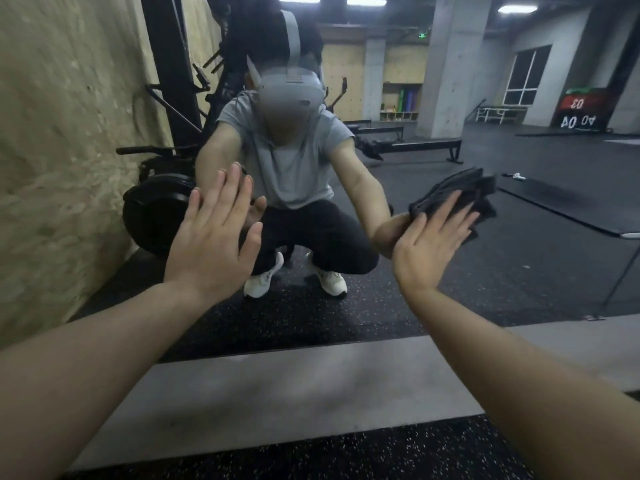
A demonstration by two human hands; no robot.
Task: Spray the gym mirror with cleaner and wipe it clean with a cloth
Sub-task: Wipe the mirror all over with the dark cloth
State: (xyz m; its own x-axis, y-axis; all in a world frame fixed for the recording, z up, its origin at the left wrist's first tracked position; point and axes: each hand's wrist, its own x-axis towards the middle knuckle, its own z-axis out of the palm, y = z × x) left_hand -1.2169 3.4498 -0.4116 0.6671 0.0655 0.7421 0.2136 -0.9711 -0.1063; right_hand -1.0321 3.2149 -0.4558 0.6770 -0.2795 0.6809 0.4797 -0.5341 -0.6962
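Nearest us lies the speckled rubber floor, then a grey ledge along the foot of the mirror. Our left hand is flat against the glass, fingers straight and together, gripping nothing. To its right, our right hand presses a dark folded cloth onto the mirror with straight fingers, the cloth fanning out past the fingertips. In the glass we see ourselves squatting, and far behind a concrete pillar.
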